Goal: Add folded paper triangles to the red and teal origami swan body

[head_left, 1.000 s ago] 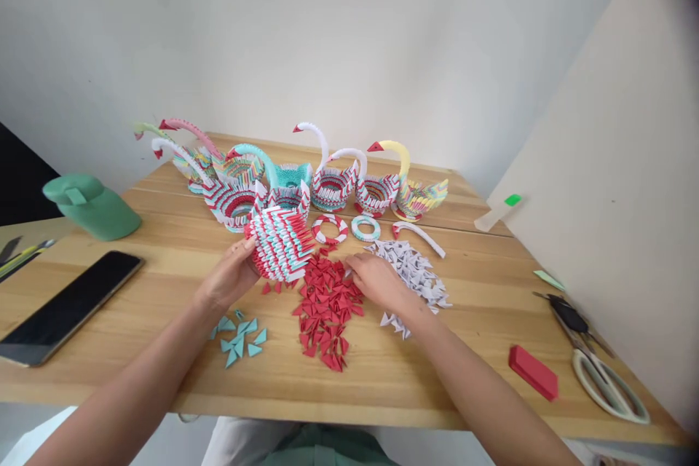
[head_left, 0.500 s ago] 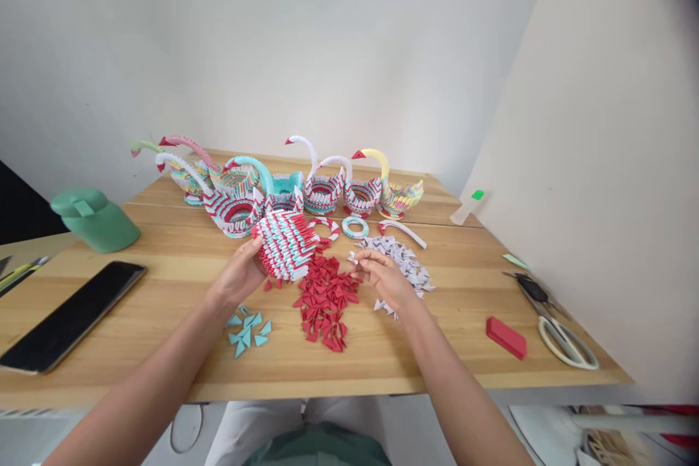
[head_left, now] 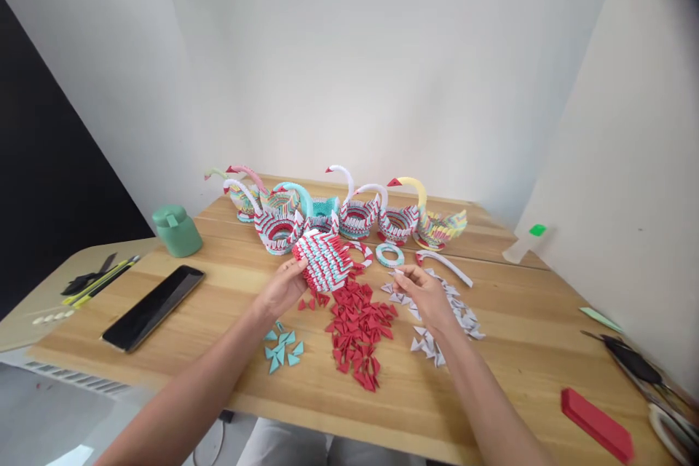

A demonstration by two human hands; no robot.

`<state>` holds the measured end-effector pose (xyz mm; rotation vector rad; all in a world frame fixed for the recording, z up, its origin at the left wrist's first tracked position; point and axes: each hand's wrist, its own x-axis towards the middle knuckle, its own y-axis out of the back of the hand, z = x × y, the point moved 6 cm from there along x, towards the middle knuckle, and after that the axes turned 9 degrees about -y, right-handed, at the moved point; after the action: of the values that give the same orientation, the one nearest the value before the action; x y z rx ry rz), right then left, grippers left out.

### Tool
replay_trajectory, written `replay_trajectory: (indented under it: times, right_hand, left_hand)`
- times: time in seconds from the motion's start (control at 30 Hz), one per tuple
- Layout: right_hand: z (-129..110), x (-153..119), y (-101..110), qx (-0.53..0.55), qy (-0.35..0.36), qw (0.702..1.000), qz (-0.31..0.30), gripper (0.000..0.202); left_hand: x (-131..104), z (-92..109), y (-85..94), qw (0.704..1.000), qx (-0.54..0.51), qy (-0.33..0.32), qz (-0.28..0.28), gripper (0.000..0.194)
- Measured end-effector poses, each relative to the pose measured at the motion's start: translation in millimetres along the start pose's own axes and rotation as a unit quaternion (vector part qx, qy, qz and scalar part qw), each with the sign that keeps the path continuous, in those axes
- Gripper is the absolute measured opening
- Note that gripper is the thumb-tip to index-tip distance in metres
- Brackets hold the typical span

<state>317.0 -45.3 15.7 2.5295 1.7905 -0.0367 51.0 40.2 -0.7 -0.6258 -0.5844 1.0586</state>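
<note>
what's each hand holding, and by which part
The left hand holds a spiky red, white and turquoise folded-paper body by its left edge. The right hand pinches a small white paper piece; which part is unclear.

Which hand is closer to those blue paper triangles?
The left hand is nearer, just beyond the blue triangles, gripping the patterned paper model; the right hand is farther, right of the red pile.

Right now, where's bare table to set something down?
Bare wood right, between the white pieces and the red block; also left, between the phone and left forearm. Crowded: the centre, with red pieces, paper rings and paper swans behind.
</note>
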Motion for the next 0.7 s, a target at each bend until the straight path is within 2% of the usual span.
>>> replay_trajectory:
  times: [0.2,0.37,0.7]
  right_hand:
    - [7.8,10.5,6.8,-0.080,0.043,0.995,0.046,0.038]
    - [16.0,7.7,10.7,-0.068,0.056,0.995,0.049,0.035]
    - [3.2,-4.0,6.1,-0.043,0.069,0.995,0.062,0.038]
  left_hand:
    - [2.1,-2.2,0.6,1.000,0.012,-0.012,0.004,0.020]
    - [1.8,-7.0,1.7,1.000,0.029,-0.008,-0.001,0.021]
    - [-1.8,-8.5,2.8,0.998,0.055,0.003,-0.002,0.027]
